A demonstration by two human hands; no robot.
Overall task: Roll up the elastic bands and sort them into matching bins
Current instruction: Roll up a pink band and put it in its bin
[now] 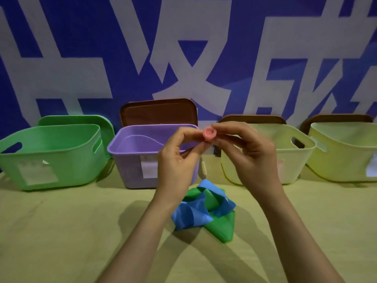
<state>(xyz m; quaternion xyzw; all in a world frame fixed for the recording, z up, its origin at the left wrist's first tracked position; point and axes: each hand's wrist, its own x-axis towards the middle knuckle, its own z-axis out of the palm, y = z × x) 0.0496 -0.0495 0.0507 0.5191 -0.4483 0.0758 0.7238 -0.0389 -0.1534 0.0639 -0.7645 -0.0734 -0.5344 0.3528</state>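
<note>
A small pink band [209, 134], rolled tight into a coil, is held up in front of me between both hands. My left hand [179, 158] pinches its left side and my right hand [246, 152] pinches its right side. Below them on the table lie a loose blue band [190, 215] and a loose green band [222, 227], tangled in one heap. Along the back stand a green bin [51, 154], a purple bin [130, 144] and two pale yellow bins [285, 160] [342, 152].
Lids lean behind the bins: a green lid [75, 120] and brown lids [159, 112]. White labels are stuck on the bin fronts. The table has a yellowish cloth [61, 231]. A blue wall with large white characters rises behind.
</note>
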